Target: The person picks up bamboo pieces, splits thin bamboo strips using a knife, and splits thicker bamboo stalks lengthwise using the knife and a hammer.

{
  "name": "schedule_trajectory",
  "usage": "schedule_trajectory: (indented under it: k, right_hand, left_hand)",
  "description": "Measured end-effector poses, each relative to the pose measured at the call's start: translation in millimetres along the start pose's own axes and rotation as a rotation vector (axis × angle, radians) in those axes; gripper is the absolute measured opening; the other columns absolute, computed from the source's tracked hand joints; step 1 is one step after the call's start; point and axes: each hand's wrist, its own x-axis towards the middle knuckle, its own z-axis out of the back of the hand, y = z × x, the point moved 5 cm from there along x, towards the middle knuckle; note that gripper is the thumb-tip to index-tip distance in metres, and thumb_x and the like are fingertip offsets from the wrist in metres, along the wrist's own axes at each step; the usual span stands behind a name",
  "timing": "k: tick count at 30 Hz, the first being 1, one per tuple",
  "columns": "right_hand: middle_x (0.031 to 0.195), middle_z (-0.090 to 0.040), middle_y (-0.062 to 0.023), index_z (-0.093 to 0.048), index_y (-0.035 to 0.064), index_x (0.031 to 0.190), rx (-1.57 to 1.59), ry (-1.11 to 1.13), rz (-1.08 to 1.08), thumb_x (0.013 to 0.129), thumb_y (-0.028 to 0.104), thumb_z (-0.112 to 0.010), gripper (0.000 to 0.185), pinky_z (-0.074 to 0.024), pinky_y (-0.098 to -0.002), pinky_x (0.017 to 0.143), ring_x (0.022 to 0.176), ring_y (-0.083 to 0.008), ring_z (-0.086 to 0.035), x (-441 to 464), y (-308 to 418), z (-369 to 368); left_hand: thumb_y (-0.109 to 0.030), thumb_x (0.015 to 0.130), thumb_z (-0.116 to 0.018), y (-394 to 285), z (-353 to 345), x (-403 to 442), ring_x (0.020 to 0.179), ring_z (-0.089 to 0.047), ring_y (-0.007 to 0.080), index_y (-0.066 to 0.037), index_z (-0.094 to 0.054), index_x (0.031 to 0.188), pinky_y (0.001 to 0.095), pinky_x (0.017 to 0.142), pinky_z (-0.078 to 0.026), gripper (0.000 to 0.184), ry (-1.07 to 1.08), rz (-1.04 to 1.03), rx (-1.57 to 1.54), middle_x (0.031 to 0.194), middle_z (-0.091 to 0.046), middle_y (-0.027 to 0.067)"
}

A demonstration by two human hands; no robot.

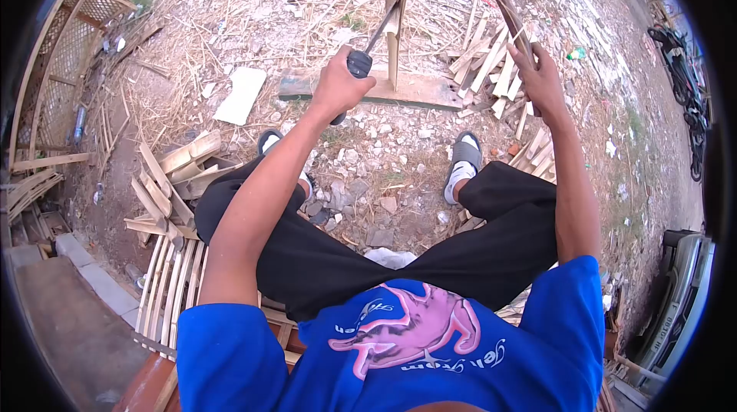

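Observation:
My left hand (340,88) is closed around the black handle of a long knife (358,64). Its blade slants up and away, meeting the upper part of a bamboo piece (393,59); how deep it sits in the bamboo I cannot tell. The bamboo stands upright on a flat wooden board (315,83) lying on the ground in front of my feet. My right hand (542,80) grips the wooden handle of a hammer (503,3), whose dark head is raised to the right of the bamboo.
Split bamboo strips (491,62) are heaped right of the board, with another bamboo pile (165,185) by my left knee. A white flat piece (240,95) lies on the rubble-strewn ground. A lattice panel (57,74) stands at left; motorbikes (675,66) and a vehicle (669,312) are at right.

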Motion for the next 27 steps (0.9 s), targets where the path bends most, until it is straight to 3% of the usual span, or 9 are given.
schedule_trajectory:
  k: [3,5,10,11,16,21,23,25,27]
  right_hand:
    - [0.069,-0.054,-0.0054,-0.057,-0.0045,0.121,-0.056,0.092,0.052,0.092,0.05,-0.063,0.062,-0.0432,-0.0343,0.06,0.063,-0.0146,-0.053,-7,25,1]
    - [0.07,-0.058,-0.0094,-0.059,-0.0014,0.112,-0.052,-0.02,0.212,0.094,0.051,-0.06,0.056,-0.0426,-0.0344,0.058,0.062,-0.0164,-0.053,-5,51,3]
    - [0.078,-0.063,-0.0243,-0.049,0.0018,0.106,-0.262,0.076,0.21,0.098,0.043,-0.055,0.042,-0.0465,-0.0456,0.063,0.07,-0.0376,-0.064,6,50,-25]
    - [0.082,-0.064,-0.028,-0.045,0.004,0.104,-0.334,0.132,0.259,0.099,0.039,-0.053,0.036,-0.0455,-0.0518,0.065,0.078,-0.0459,-0.064,10,34,-35]
    - [0.082,-0.064,-0.0272,-0.048,0.0038,0.104,-0.399,0.176,0.278,0.098,0.04,-0.054,0.037,-0.0462,-0.0511,0.066,0.078,-0.0456,-0.064,9,36,-31]
    - [0.067,-0.061,-0.01,-0.057,0.005,0.118,-0.143,-0.092,0.298,0.102,0.05,-0.046,0.049,-0.0441,-0.0387,0.056,0.06,-0.0198,-0.06,14,65,3]
    - [0.06,-0.05,-0.0042,-0.058,0.0044,0.111,-0.052,-0.141,0.374,0.103,0.05,-0.043,0.049,-0.0397,-0.0362,0.052,0.054,-0.0156,-0.049,18,77,12]
    - [0.059,-0.052,-0.0071,-0.054,0.0047,0.101,-0.014,-0.15,0.401,0.103,0.05,-0.043,0.047,-0.0398,-0.038,0.052,0.052,-0.0191,-0.051,21,66,-9]
    - [0.064,-0.058,-0.0176,-0.05,0.004,0.096,-0.228,0.034,0.242,0.102,0.048,-0.044,0.045,-0.0429,-0.0466,0.055,0.055,-0.0333,-0.058,12,42,-38]
  left_hand:
    - [-0.017,0.071,-0.075,-8,-1,-5,0.079,-0.063,0.0235,0.001,-0.056,0.107,0.0367,0.074,-0.05,0.045,-0.002,0.003,0.021,0.09,-0.064,0.0144]
    - [-0.017,0.071,-0.075,-14,0,-5,0.083,-0.064,0.0247,0.001,-0.056,0.107,0.0372,0.076,-0.05,0.045,0.045,0.053,0.022,0.093,-0.064,0.0157]
    - [-0.019,0.07,-0.075,-17,-5,-2,0.082,-0.065,0.0261,0.001,-0.057,0.106,0.0377,0.076,-0.05,0.045,0.04,0.008,0.021,0.09,-0.065,0.016]
    - [-0.019,0.07,-0.075,-21,-5,-1,0.082,-0.065,0.0264,0.001,-0.057,0.105,0.0378,0.076,-0.05,0.044,0.044,0.029,0.027,0.089,-0.065,0.0161]
    - [-0.019,0.07,-0.074,-18,-2,7,0.084,-0.065,0.0275,0.002,-0.058,0.105,0.0381,0.077,-0.051,0.044,0.008,0.009,0.016,0.092,-0.066,0.018]
    - [-0.02,0.071,-0.074,-17,-2,7,0.087,-0.066,0.0289,0.004,-0.057,0.108,0.0385,0.079,-0.051,0.047,0.018,0.046,0.064,0.095,-0.066,0.0195]
    - [-0.021,0.071,-0.075,-22,-1,6,0.087,-0.067,0.03,0.004,-0.057,0.111,0.0387,0.08,-0.052,0.05,0.06,0.052,0.044,0.097,-0.066,0.0203]
    - [-0.021,0.071,-0.075,-26,-3,4,0.087,-0.067,0.0302,0.004,-0.057,0.111,0.0388,0.08,-0.052,0.051,0.077,0.039,0.039,0.098,-0.066,0.0204]
    - [-0.022,0.07,-0.075,-28,-6,1,0.088,-0.067,0.0303,0.004,-0.057,0.111,0.0388,0.08,-0.052,0.051,0.09,0.076,0.09,0.097,-0.067,0.0204]
